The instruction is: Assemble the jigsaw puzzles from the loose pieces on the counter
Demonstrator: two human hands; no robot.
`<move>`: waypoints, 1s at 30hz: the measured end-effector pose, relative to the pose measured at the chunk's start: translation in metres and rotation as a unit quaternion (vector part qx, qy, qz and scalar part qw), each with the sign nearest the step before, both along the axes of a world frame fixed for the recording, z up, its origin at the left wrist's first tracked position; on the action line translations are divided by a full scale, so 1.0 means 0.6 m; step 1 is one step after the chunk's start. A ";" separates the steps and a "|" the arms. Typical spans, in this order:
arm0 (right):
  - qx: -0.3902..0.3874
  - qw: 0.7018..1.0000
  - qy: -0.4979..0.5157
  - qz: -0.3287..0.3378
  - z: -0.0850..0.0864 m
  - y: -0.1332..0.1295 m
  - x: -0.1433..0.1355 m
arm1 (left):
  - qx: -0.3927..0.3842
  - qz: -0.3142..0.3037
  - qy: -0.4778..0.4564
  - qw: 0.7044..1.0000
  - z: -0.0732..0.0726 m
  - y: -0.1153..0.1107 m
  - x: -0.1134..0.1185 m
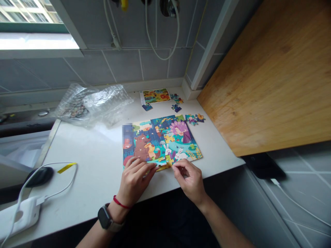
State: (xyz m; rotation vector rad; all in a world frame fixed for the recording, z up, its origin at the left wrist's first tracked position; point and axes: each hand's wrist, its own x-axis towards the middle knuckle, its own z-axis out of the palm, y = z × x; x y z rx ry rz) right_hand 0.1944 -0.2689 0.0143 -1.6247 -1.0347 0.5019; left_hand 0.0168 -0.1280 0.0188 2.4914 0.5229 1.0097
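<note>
A colourful animal jigsaw puzzle (155, 139) lies on the white table, with rabbits, a bear and a peacock on it. My left hand (137, 175) rests over its lower left edge, thumb and index finger pinched together at the bottom border; what is between them is too small to tell. At the lower edge, right of the middle, my right hand (188, 175) has thumb and index fingertip close together beside a yellow piece (169, 159). Whether it holds anything is unclear. Loose pieces (191, 119) lie by the upper right corner of the puzzle.
Behind the puzzle are a picture card (156, 95) and more loose pieces (176, 108). A clear plastic bag (95, 103) sits at the back left. A white charger (23, 215), its cable and a black mouse (40, 176) are at left. A wooden panel (271, 82) stands at right.
</note>
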 end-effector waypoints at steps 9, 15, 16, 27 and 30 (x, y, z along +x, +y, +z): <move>0.004 0.998 -0.050 0.043 0.007 0.002 0.003 | -0.589 0.043 -0.156 0.792 0.033 0.003 0.005; 0.003 0.998 -0.043 0.038 0.007 0.003 0.002 | -0.558 0.020 -0.138 0.818 0.048 0.001 0.005; -0.001 0.999 -0.031 0.037 0.007 0.002 0.002 | -0.548 0.016 -0.129 0.826 0.049 -0.001 0.005; -0.036 0.934 0.322 0.154 0.076 0.075 0.026 | -0.385 -0.086 -0.023 0.919 0.069 0.028 -0.002; -0.027 0.939 0.298 0.168 0.090 0.126 0.041 | -0.416 -0.088 -0.048 0.904 0.082 0.067 0.007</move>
